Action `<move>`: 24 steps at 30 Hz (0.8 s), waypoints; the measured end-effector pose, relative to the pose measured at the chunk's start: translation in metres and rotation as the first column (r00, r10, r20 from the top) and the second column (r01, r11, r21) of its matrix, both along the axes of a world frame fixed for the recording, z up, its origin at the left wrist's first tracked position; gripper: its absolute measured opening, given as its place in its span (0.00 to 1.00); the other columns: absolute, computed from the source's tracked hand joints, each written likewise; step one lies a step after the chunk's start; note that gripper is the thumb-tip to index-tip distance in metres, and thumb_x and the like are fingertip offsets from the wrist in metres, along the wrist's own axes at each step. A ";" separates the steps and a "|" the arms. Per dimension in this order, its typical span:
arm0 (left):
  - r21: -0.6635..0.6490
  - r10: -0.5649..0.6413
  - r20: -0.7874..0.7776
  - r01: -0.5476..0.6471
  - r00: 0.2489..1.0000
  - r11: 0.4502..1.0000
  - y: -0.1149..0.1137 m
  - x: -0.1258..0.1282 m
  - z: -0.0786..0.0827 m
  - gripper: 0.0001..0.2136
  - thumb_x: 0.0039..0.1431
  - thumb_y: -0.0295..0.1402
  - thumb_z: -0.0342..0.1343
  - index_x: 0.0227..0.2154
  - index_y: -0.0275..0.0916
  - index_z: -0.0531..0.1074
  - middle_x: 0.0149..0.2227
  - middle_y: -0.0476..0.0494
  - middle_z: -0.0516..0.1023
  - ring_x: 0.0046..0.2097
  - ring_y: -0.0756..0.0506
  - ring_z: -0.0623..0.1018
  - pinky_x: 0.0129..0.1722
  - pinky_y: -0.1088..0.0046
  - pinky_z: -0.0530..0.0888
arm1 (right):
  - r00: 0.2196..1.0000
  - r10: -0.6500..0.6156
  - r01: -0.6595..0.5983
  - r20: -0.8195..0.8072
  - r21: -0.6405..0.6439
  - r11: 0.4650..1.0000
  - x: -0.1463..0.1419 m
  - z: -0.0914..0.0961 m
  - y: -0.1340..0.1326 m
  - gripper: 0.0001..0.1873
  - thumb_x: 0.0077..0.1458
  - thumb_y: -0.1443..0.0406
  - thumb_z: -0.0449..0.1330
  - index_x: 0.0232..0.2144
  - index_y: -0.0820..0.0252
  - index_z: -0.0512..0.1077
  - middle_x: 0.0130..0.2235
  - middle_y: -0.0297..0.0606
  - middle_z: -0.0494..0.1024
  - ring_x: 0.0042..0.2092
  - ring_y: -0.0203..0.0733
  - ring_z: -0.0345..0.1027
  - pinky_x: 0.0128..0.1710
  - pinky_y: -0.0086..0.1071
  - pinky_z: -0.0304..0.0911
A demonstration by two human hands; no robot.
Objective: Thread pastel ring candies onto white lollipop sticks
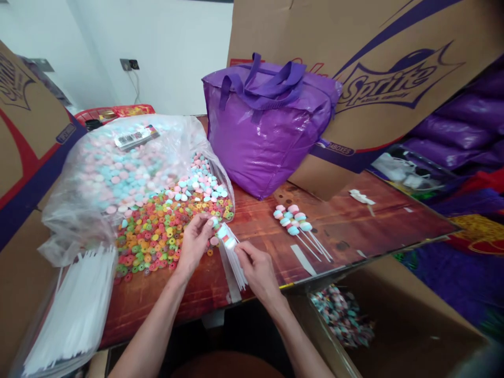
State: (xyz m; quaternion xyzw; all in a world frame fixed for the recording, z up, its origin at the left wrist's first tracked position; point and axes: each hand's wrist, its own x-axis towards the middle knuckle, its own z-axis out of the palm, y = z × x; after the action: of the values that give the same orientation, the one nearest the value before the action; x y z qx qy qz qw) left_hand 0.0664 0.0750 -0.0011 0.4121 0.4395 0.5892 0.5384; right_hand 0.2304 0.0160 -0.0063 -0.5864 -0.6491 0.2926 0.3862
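The left hand [194, 244] pinches its fingertips on the top of a candy skewer [225, 234]. The right hand [258, 270] is closed narrowly around a bunch of white sticks [237, 268] just below it. Both work on the table [354, 226] in front of the purple bag [263, 131], a little to its left. Finished skewers [296, 223] lie right in front of that bag. Left of it a clear sack [98, 173] spills candy [157, 236] – pastel pieces and bright rings. Further left and nearer the person is a pack of sticks [74, 310].
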 end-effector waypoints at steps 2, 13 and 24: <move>-0.008 0.012 0.010 -0.012 1.000 1.000 0.001 -0.001 -0.005 0.14 0.51 0.42 0.66 0.35 0.39 0.74 0.36 0.46 0.80 0.37 0.48 0.78 0.33 0.76 0.76 | 0.999 0.038 -0.038 0.029 -0.009 0.999 0.001 0.001 0.001 0.17 0.64 0.59 0.50 0.30 0.60 0.74 0.24 0.32 0.69 0.26 0.36 0.61 0.28 0.27 0.55; 0.007 0.070 -0.287 -0.072 0.955 0.997 -0.002 -0.005 -0.030 0.18 0.55 0.45 0.62 0.43 0.38 0.81 0.44 0.42 0.83 0.43 0.41 0.80 0.45 0.66 0.77 | 0.985 -0.031 0.018 -0.169 -0.073 0.997 -0.021 -0.004 -0.001 0.15 0.63 0.61 0.51 0.29 0.61 0.73 0.24 0.31 0.67 0.27 0.35 0.59 0.27 0.27 0.52; 0.023 0.010 -0.438 0.000 0.899 1.000 -0.011 0.005 -0.035 0.20 0.61 0.46 0.57 0.49 0.39 0.79 0.50 0.40 0.81 0.50 0.38 0.80 0.53 0.60 0.75 | 0.933 -0.144 0.137 -0.331 -0.046 0.990 -0.032 -0.016 0.002 0.15 0.62 0.60 0.52 0.25 0.60 0.67 0.23 0.29 0.62 0.27 0.34 0.54 0.27 0.28 0.49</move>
State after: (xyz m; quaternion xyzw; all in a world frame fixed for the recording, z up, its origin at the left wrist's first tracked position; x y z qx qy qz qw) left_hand 0.0714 0.0641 -0.0365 0.5389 0.5436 0.4880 0.4195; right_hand 0.1981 0.0180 -0.0225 -0.5777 -0.5277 0.3661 0.5038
